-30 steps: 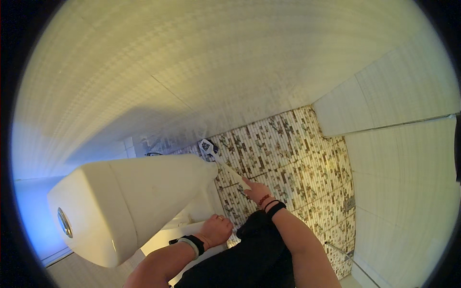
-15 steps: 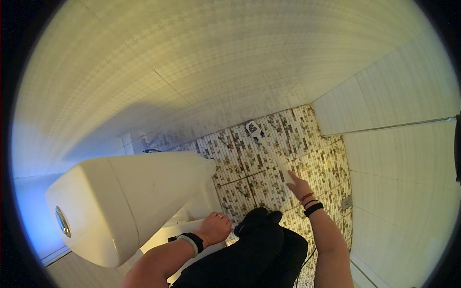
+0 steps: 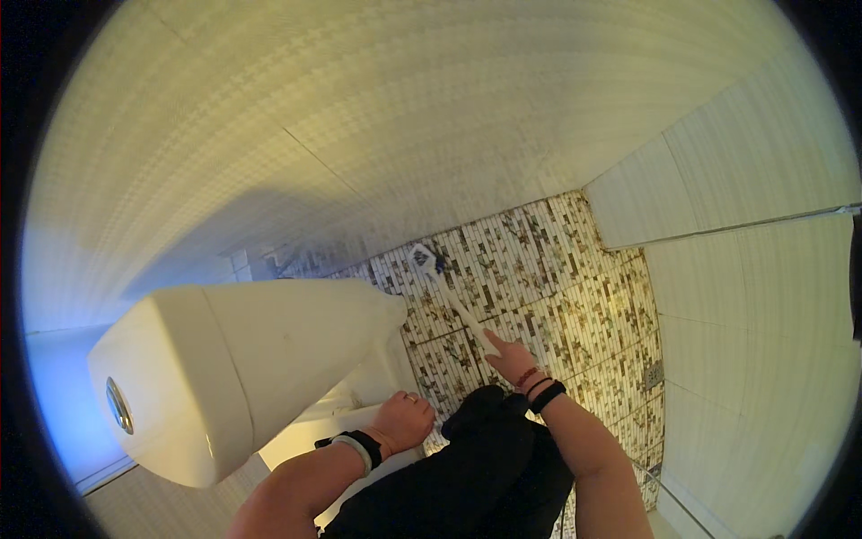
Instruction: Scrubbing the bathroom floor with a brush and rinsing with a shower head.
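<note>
My right hand [image 3: 510, 357] is closed around the end of a white long-handled scrubbing brush [image 3: 467, 314]. Its head [image 3: 426, 259], white with dark blue bristles, touches the mosaic-patterned tile floor [image 3: 512, 260] close to the foot of the far wall. At left stands a white toilet [image 3: 305, 332], seen from above, with a chrome flush button [image 3: 118, 405] on the tank. My left hand [image 3: 404, 420] leans on the toilet's rim [image 3: 355, 422] with fingers curled over the edge; the fingertips are hidden.
Pale tiled walls [image 3: 359, 108] close in ahead and at right [image 3: 754, 296]. A small metal floor drain [image 3: 654, 375] lies by the right wall. My legs in black trousers [image 3: 467, 467] are between my arms. A glass or metal edge [image 3: 673, 499] shows at lower right.
My right hand and the brush have swung left, bringing the brush head along the wall's foot toward the toilet. My left hand stays on the rim.
</note>
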Available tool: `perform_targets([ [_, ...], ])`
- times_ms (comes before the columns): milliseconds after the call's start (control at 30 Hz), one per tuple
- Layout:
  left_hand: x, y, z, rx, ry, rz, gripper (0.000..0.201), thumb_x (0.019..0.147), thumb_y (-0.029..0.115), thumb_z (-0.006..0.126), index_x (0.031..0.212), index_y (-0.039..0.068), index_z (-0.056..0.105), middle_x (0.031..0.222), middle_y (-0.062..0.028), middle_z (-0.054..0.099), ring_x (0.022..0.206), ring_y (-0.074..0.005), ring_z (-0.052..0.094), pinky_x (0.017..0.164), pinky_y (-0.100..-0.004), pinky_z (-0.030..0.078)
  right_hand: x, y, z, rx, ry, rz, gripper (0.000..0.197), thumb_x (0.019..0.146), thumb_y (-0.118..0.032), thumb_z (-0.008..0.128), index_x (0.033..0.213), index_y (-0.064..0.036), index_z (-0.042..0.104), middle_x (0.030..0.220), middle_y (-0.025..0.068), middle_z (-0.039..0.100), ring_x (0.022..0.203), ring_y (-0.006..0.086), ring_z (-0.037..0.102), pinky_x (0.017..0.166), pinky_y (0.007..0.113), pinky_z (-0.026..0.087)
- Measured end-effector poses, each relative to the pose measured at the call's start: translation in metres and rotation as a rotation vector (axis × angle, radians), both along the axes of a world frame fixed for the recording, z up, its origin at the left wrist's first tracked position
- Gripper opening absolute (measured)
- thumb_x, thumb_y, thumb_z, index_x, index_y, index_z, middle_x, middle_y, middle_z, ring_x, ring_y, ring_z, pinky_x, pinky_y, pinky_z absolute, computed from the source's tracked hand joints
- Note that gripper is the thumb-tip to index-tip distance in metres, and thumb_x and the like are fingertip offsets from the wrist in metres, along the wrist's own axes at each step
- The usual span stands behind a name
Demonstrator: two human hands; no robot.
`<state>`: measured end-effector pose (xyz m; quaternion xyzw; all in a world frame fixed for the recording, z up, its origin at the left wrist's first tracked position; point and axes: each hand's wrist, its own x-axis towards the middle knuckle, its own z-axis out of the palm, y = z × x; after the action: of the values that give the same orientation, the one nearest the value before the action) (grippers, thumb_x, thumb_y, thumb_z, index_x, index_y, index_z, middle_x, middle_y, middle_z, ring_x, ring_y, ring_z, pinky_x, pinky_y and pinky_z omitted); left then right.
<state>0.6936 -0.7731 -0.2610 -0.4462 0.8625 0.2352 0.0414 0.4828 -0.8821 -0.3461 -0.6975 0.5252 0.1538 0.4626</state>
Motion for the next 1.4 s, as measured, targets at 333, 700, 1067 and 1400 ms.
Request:
perform_targets([
  [333, -0.004, 0.001, -0.007, -0.045, 0.034, 0.006, 0.012, 0.064, 0.018, 0.053, 0.058, 0.008, 0.050, 0.060, -0.0065, 0.050, 0.060, -0.0228, 0.050, 0.058, -0.0336, 0.040, -0.003, 0.015, -0.053, 0.073, -0.161, -0.109, 0.060, 0.074, -0.030, 0.054, 0.126, -0.0207, 0.027, 0.084, 0.0190, 0.057, 0.073, 0.0316, 0.055, 0.065, 0.038, 0.043],
  [700, -0.004, -0.001, 0.000, -0.045, 0.036, -0.012, 0.012, 0.065, 0.018, 0.053, 0.061, 0.007, 0.051, 0.062, -0.0060, 0.050, 0.064, -0.0219, 0.051, 0.060, -0.0326, 0.040, -0.133, 0.088, -0.002, 0.357, 0.096, -0.084, 0.052, 0.075, -0.033, 0.054, 0.123, -0.0309, 0.032, 0.096, 0.0128, 0.057, 0.086, 0.0246, 0.055, 0.075, 0.034, 0.042],
  [1067, -0.004, -0.003, -0.002, -0.011, -0.005, -0.029, 0.012, 0.066, 0.018, 0.052, 0.060, 0.007, 0.052, 0.063, -0.0070, 0.052, 0.065, -0.0223, 0.052, 0.060, -0.0330, 0.041, -0.084, 0.107, -0.026, 0.328, 0.016, -0.113, 0.055, 0.076, -0.031, 0.055, 0.124, -0.0314, 0.029, 0.098, 0.0132, 0.055, 0.085, 0.0267, 0.054, 0.074, 0.035, 0.043],
  [1400, -0.008, -0.003, 0.004, -0.009, -0.022, -0.068, 0.012, 0.066, 0.017, 0.051, 0.061, 0.007, 0.053, 0.063, -0.0075, 0.052, 0.065, -0.0220, 0.052, 0.060, -0.0342, 0.040, -0.136, 0.175, 0.007, 0.388, 0.084, -0.238, 0.049, 0.076, -0.026, 0.056, 0.120, -0.0343, 0.036, 0.090, 0.0129, 0.058, 0.082, 0.0234, 0.056, 0.072, 0.033, 0.042],
])
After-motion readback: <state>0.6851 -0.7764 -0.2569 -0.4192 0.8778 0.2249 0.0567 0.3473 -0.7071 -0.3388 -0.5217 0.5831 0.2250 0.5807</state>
